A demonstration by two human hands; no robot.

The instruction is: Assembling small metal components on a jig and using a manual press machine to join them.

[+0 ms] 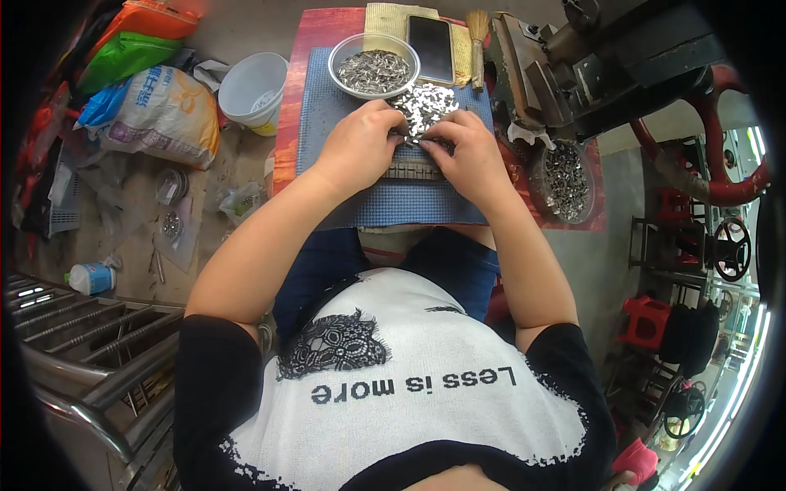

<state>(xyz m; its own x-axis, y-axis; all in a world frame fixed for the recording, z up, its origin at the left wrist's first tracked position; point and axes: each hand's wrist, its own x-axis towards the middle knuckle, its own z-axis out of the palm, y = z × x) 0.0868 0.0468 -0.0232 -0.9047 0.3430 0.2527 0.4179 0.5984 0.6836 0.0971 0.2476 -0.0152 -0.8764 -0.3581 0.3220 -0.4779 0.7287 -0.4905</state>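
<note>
A pile of small shiny metal pieces (426, 105) lies on the blue textured mat (360, 206). At its near edge, my left hand (362, 139) is closed with thumb and fingertips together. Opposite it, my right hand (468, 151) is also pinched, its fingertips low by the pile. Whatever either hand holds is too small or hidden to make out. Just below my fingers lies a slotted metal strip (409, 173), partly covered by my hands. Behind my left hand stands a round clear bowl (334, 75) filled with slim metal pieces.
A phone (431, 51) lies on a yellow cloth (385, 18), beside a straw brush (477, 49). At the right are a dark machine (565, 82) and a tub of metal pieces (565, 184). A white bucket (254, 86) and filled sacks (160, 114) sit left; metal rails (90, 360) stand lower left.
</note>
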